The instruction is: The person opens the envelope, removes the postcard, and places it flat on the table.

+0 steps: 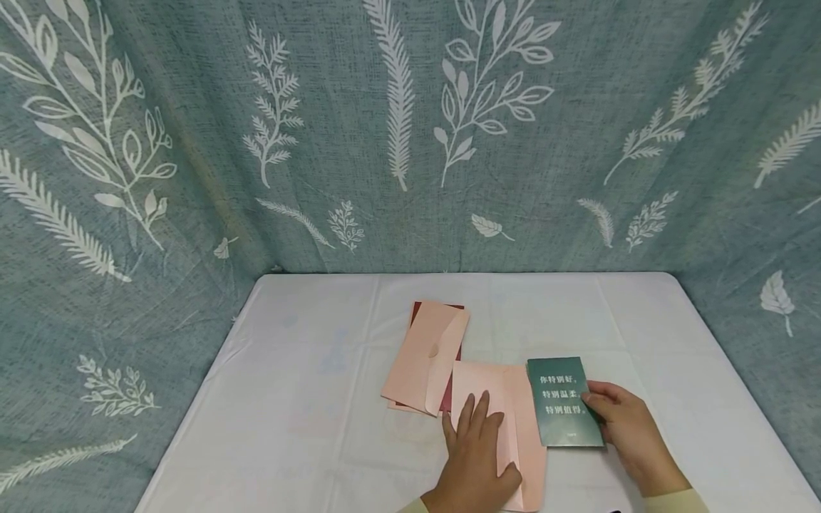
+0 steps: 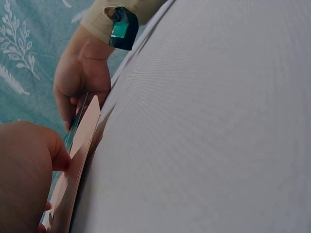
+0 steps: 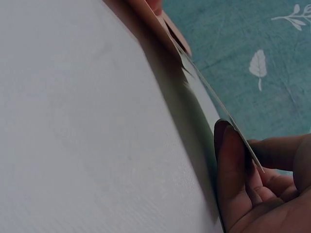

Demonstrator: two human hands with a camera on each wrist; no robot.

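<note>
A pink envelope [image 1: 481,377] lies on the table with its flap [image 1: 534,470] opened out to the right. My left hand [image 1: 474,456] rests on it, fingers spread over the body and thumb near the flap's fold. At the envelope's right, my right hand [image 1: 631,431] pinches a green card [image 1: 567,431] with white printed characters by its right edge. The card's left edge overlaps the flap in the head view. From the right wrist, the card [image 3: 218,99] appears edge-on and tilted, raised on the finger side, with the thumb above and fingers beneath.
Behind and left of the opened envelope lies a small pile of pink envelopes [image 1: 417,356], with dark red pieces [image 1: 445,395] showing between them. A white cloth covers the table [image 1: 288,427]. Green leaf-patterned curtains [image 1: 410,214] hang close behind and at both sides.
</note>
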